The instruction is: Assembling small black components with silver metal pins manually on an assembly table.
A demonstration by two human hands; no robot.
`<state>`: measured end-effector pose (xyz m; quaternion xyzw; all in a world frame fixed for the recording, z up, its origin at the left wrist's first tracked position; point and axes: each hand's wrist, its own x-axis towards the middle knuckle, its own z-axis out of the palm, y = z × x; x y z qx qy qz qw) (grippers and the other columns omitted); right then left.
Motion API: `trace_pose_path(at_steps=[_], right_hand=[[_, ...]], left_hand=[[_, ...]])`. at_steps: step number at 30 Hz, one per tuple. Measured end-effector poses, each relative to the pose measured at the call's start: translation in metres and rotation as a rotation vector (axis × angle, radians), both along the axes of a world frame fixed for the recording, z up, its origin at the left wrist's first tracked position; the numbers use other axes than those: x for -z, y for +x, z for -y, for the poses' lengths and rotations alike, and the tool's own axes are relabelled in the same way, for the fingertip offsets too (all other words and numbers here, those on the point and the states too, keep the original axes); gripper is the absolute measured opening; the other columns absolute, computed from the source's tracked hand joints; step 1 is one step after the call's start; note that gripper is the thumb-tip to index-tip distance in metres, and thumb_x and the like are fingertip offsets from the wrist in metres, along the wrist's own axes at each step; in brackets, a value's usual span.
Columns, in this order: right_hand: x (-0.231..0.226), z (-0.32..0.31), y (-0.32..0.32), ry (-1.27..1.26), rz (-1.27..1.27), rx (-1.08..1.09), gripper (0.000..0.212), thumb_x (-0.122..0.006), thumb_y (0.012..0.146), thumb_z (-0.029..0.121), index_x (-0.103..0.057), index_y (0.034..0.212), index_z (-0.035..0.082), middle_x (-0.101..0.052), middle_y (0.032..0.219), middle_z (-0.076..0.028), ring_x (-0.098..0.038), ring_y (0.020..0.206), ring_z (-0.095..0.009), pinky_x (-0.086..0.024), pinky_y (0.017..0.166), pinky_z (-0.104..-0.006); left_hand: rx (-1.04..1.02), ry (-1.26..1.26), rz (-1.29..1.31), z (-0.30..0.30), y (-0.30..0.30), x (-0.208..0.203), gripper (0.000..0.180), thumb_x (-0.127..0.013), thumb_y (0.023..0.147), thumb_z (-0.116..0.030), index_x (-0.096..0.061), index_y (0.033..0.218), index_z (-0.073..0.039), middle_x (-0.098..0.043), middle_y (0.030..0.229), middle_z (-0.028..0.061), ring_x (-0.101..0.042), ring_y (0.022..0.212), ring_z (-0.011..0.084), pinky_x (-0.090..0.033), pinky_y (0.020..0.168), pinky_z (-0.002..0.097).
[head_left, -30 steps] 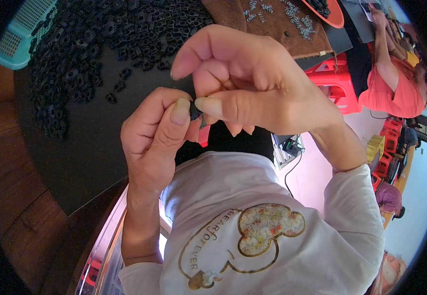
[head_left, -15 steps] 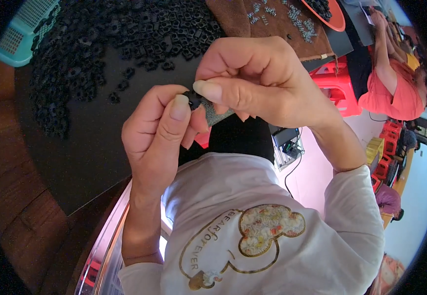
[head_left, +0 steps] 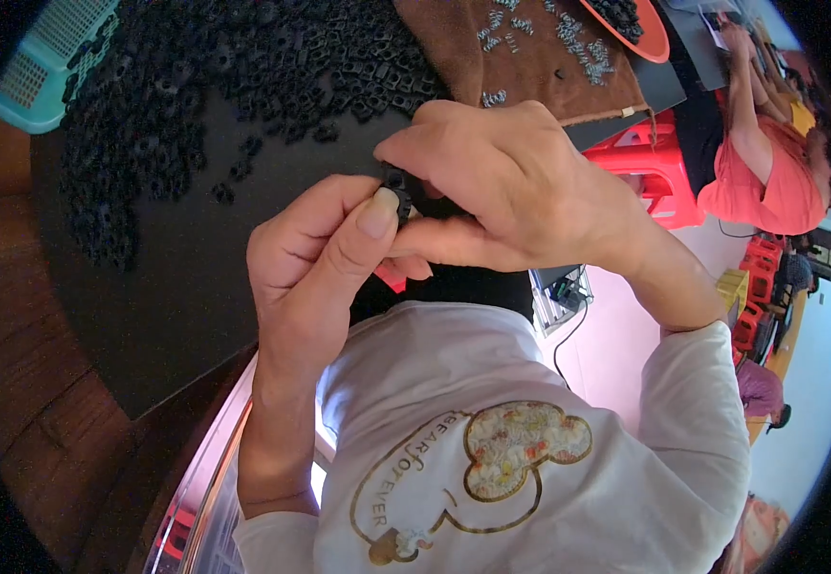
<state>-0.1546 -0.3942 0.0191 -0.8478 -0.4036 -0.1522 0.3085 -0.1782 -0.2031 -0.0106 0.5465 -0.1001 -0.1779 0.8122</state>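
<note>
A small black plastic part point(head_left: 397, 187) is pinched between the thumb and forefinger of my left hand point(head_left: 312, 251). From the right, my right hand point(head_left: 521, 196) closes round the same part, back of the hand turned up, and the two hands nearly meet. Its fingers cover most of the part's right side, so any other small piece in there is hidden. Both hands are above the near edge of the dark table point(head_left: 186, 316). Beyond them spreads a big heap of similar black plastic parts point(head_left: 272, 62), with a few lying loose at its near side.
A brown cloth point(head_left: 530, 81) at the far right carries several small metal springs point(head_left: 583, 43). Beside it sits an orange dish point(head_left: 653, 38) of black parts. A teal basket point(head_left: 28, 91) stands far left. Red stools point(head_left: 640, 167) and a seated person point(head_left: 769, 172) are to the right.
My right hand has turned over, its back now facing up, and has come down over the black part. My left hand has shifted slightly right, still pinching it.
</note>
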Motion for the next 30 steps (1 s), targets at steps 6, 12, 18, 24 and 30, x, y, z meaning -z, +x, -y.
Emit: trace_pose_path(at_steps=[6,12,18,24,30], right_hand=[[0.004,-0.003,0.0,-0.024,0.08,0.018,0.027,-0.071,0.07,0.02,-0.051,0.079,0.004,-0.053,0.072,-0.011,-0.06,0.058,-0.03,-0.047,0.045,-0.0394],[0.012,-0.006,-0.003,-0.068,0.156,0.058,0.024,-0.069,0.068,0.016,-0.049,0.075,0.005,-0.051,0.069,-0.01,-0.059,0.054,-0.027,-0.046,0.043,-0.0375],[0.026,-0.006,-0.006,-0.019,0.115,0.076,0.024,-0.069,0.068,0.017,-0.049,0.075,0.005,-0.05,0.068,-0.01,-0.059,0.054,-0.027,-0.046,0.043,-0.0377],[0.021,-0.006,0.001,0.038,0.151,0.161,0.025,-0.069,0.07,0.022,-0.051,0.078,0.006,-0.051,0.069,-0.007,-0.06,0.058,-0.025,-0.047,0.044,-0.0377],[0.015,0.0,-0.002,-0.142,0.211,0.014,0.029,-0.074,0.07,0.017,-0.059,0.089,0.001,-0.053,0.07,-0.006,-0.057,0.053,-0.021,-0.045,0.045,-0.0316]], left_hand=[[-0.037,0.004,0.054,0.003,-0.001,-0.002,0.021,-0.055,0.097,-0.015,-0.064,0.092,0.004,-0.064,0.077,0.004,-0.057,0.068,0.007,-0.045,0.061,0.0204],[-0.092,0.05,0.192,0.006,0.0,0.011,0.016,-0.057,0.095,-0.01,-0.064,0.092,0.005,-0.065,0.08,0.0031,-0.055,0.07,0.0049,-0.044,0.062,0.0198],[-0.126,0.056,0.136,0.007,-0.007,0.024,0.016,-0.058,0.093,-0.01,-0.064,0.098,0.005,-0.063,0.083,0.002,-0.053,0.071,0.0045,-0.041,0.063,0.0194],[-0.175,0.032,0.151,0.011,-0.007,0.021,0.02,-0.058,0.093,-0.01,-0.063,0.104,0.006,-0.062,0.085,0.0006,-0.05,0.07,0.0041,-0.038,0.062,0.0187],[-0.179,0.031,0.149,0.01,-0.016,0.025,0.02,-0.058,0.093,-0.01,-0.063,0.104,0.006,-0.063,0.087,0.0021,-0.053,0.074,0.0053,-0.04,0.065,0.0185]])
